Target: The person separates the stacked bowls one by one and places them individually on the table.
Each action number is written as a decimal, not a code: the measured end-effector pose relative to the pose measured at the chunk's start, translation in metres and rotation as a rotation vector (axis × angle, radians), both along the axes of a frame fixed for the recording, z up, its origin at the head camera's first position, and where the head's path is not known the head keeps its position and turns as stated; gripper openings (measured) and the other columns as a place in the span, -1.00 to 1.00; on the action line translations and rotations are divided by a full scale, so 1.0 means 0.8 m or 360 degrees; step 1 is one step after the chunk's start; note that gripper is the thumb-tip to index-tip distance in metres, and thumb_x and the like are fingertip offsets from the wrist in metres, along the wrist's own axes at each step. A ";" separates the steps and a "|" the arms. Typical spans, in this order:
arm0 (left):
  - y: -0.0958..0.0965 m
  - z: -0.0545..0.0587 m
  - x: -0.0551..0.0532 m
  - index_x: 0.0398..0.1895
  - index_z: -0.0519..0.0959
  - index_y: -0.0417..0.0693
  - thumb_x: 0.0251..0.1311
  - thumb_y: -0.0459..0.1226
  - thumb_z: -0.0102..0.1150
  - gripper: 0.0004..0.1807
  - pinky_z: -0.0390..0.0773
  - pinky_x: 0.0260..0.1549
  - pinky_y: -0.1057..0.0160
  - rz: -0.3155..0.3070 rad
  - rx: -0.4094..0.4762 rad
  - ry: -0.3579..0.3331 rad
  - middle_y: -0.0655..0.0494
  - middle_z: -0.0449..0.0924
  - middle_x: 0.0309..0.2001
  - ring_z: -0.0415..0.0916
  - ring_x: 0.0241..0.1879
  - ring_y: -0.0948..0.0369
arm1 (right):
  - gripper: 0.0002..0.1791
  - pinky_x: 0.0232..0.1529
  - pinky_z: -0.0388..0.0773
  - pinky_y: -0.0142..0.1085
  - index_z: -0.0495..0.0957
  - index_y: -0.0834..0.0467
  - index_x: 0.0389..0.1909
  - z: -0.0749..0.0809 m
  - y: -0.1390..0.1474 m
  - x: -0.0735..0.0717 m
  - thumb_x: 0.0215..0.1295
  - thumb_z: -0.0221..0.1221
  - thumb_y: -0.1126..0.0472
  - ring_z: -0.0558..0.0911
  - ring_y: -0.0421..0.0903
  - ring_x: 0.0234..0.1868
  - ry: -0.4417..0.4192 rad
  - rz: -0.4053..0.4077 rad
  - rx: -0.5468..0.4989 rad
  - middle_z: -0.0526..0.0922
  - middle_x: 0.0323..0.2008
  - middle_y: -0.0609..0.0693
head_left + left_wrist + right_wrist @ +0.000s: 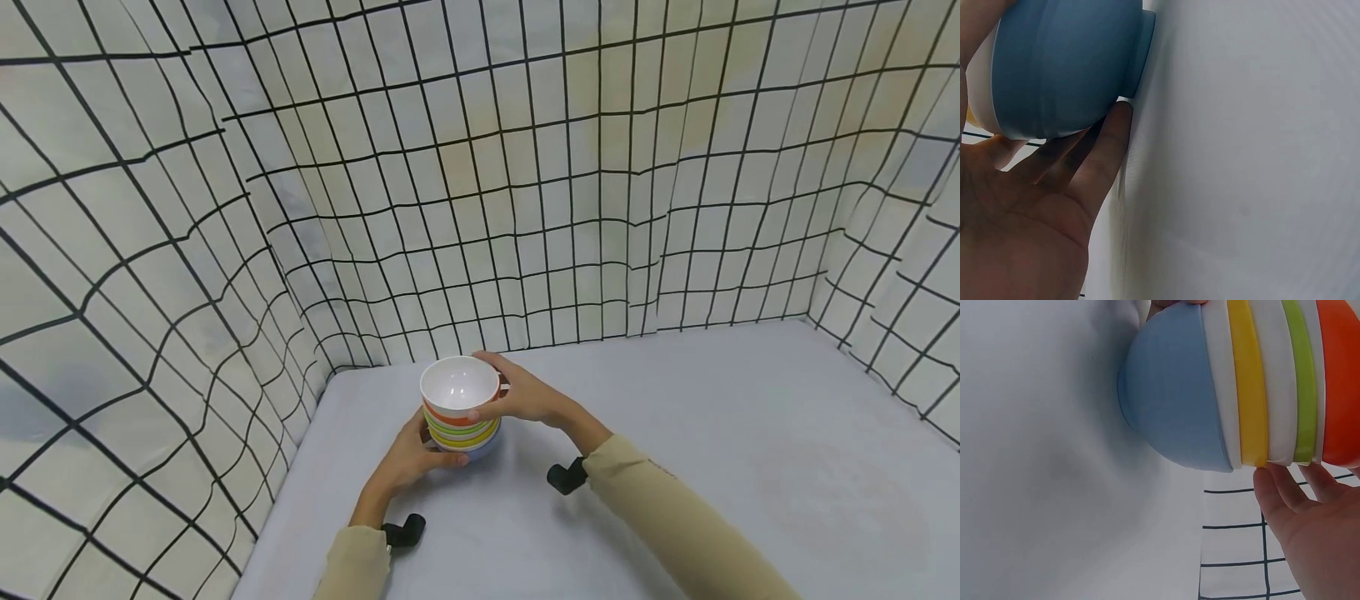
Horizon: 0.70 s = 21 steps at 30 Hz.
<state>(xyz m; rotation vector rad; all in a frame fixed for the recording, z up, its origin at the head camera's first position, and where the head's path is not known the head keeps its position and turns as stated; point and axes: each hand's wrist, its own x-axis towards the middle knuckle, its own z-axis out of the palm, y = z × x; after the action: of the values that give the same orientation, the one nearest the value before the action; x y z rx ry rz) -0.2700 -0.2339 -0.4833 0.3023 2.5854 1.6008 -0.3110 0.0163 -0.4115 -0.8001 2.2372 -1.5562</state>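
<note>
A stack of nested cup-like bowls, white inside, stands on the table. From the top down come an orange bowl (450, 419) with a white handle (505, 387), a green bowl (1304, 394), a yellow bowl (1250, 394) and a blue bowl (1172, 394). Low on the stack's left, my left hand (408, 457) holds the blue bowl, thumb across its front and fingers behind. In the left wrist view its fingertips reach the bowl's foot. My right hand (527, 395) grips the top of the stack at the orange bowl's handle side, thumb in front.
The white table (675, 467) extends far to the right of the stack. White walls with a black grid (540, 192) rise behind and at both sides. Black wrist mounts (567, 476) stick out below both sleeves.
</note>
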 end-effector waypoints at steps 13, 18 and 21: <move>0.001 0.002 0.002 0.48 0.24 0.35 -0.19 -0.13 0.71 0.11 0.33 0.47 -0.21 -0.0021 0.0056 -0.0038 0.20 0.49 0.36 0.37 0.45 -0.02 | 0.11 0.48 0.35 0.20 0.10 -0.12 0.59 -0.004 -0.003 -0.002 0.05 0.51 -0.05 0.34 0.06 0.50 0.0013 -0.0036 -0.0066 0.44 0.40 -0.06; 0.001 0.003 0.003 0.47 0.26 0.36 -0.20 -0.13 0.72 0.10 0.32 0.48 -0.23 -0.0002 0.0054 -0.0037 0.22 0.49 0.35 0.36 0.46 -0.02 | 0.07 0.41 0.45 0.13 0.15 -0.16 0.55 -0.001 -0.004 -0.001 0.04 0.53 -0.04 0.42 0.04 0.44 0.0036 -0.0033 -0.0095 0.49 0.35 -0.11; 0.002 0.003 0.003 0.46 0.28 0.35 -0.20 -0.13 0.72 0.08 0.35 0.46 -0.22 0.0005 0.0057 -0.0040 0.21 0.50 0.34 0.39 0.44 -0.01 | 0.04 0.37 0.50 0.09 0.19 -0.20 0.52 0.001 -0.004 -0.001 0.04 0.53 -0.04 0.48 0.03 0.39 0.0052 -0.0028 -0.0110 0.52 0.31 -0.12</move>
<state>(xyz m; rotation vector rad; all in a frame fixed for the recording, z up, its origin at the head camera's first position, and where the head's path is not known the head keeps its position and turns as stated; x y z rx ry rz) -0.2678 -0.2326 -0.4809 0.2788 2.5429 1.6426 -0.3115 0.0130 -0.4109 -0.8328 2.2298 -1.6479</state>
